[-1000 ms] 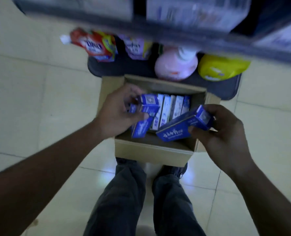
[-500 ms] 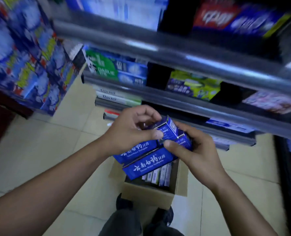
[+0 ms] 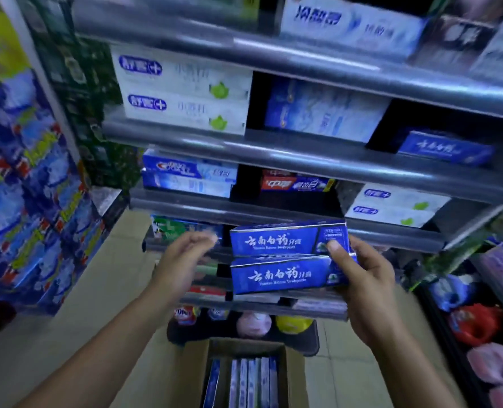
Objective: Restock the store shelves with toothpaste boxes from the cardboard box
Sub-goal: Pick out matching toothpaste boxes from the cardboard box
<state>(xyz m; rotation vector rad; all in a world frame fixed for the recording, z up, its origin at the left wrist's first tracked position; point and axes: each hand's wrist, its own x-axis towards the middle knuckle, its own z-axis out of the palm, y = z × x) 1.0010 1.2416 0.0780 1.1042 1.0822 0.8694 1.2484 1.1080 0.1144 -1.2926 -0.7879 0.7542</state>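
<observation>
My right hand (image 3: pixel 365 278) grips two blue toothpaste boxes (image 3: pixel 279 257) stacked one on the other, thumb on their front at the right end, raised in front of the lower shelves. My left hand (image 3: pixel 182 260) hovers just left of the boxes with fingers loosely curled and holds nothing. The cardboard box (image 3: pixel 197 357) stands on the floor below, with several blue and white toothpaste boxes (image 3: pixel 250 381) upright inside. A matching blue box (image 3: pixel 446 150) lies on a shelf at the upper right.
Grey metal shelves (image 3: pixel 274 148) hold white, blue and red toothpaste boxes in rows. Dark gaps show between some stacks. Blue packs (image 3: pixel 29 207) are stacked at the left. Pouches and bottles (image 3: pixel 253 323) sit on the bottom ledge; bagged goods (image 3: pixel 479 322) fill the right.
My view rose from the cardboard box to the shelves. Both boxes passed into my right hand, stacked and lifted higher. My left hand let go and drew slightly left.
</observation>
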